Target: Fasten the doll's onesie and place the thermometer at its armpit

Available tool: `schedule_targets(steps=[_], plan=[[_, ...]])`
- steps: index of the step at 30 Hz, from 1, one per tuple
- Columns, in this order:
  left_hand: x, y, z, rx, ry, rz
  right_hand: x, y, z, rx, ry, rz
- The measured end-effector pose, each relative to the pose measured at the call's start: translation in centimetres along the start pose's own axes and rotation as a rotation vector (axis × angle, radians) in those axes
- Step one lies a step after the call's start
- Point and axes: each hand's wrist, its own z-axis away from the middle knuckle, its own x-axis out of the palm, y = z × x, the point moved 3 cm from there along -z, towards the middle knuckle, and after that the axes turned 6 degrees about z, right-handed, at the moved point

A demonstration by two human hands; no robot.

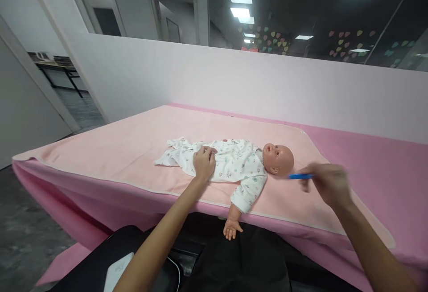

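Note:
A baby doll (pixel 279 158) in a white printed romper (pixel 230 162) lies on its back, its head to the right. My left hand (pixel 204 162) rests on the romper at the doll's lower body, palm down with fingers laid on the cloth. In my right hand (pixel 331 185), smeared by motion, is a slim blue stick-like object (pixel 301 176) whose kind I cannot make out. Its tip points left, close to the doll's head. One doll arm (pixel 233 225) hangs over the table's front edge.
A pale pink blanket (pixel 127 149) lies under the doll, over a darker pink cloth (pixel 377 167) draped down the table front. Behind stands a white wall (pixel 234 78) with glass above. A black chair (pixel 133 243) holding a white object (pixel 117 269) is at lower left.

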Motion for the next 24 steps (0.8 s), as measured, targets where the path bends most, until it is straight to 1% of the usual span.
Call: schedule_targets(steps=[3, 6, 8, 11, 14, 16, 18, 20, 22, 24], plan=[[0.0, 0.0, -0.1, -0.002, 0.003, -0.003, -0.5, 0.4, 0.8, 0.019, 0.065, 0.050], [0.0, 0.0, -0.1, 0.006, 0.010, -0.004, 0.2, 0.5, 1.3, 0.032, 0.012, 0.014], [0.0, 0.0, -0.1, 0.012, 0.013, -0.005, 0.7, 0.8, 1.5, 0.045, -0.021, -0.068], [-0.1, 0.1, 0.0, 0.016, 0.011, -0.008, 1.0, 1.6, 1.9, 0.077, 0.025, -0.222], [0.0, 0.1, 0.0, 0.011, 0.012, -0.009, 0.4, 2.5, 2.2, 0.080, 0.084, -0.271], [0.1, 0.0, 0.1, 0.013, 0.011, -0.011, -0.6, 3.2, 2.5, 0.072, 0.105, -0.284], [0.1, -0.2, 0.1, 0.024, 0.012, -0.018, -1.7, 3.8, 2.8, 0.024, 0.138, -0.287], [0.0, -0.2, 0.1, 0.049, 0.033, -0.036, -1.9, 4.2, 3.2, -0.081, 0.150, -0.212], [-0.2, 0.3, 0.2, 0.109, 0.075, -0.082, -0.7, 4.5, 3.6, -0.182, 0.108, -0.101], [-0.4, 1.7, 0.2, 0.218, 0.117, -0.124, 1.3, 5.1, 3.7, -0.278, 0.015, 0.052]])
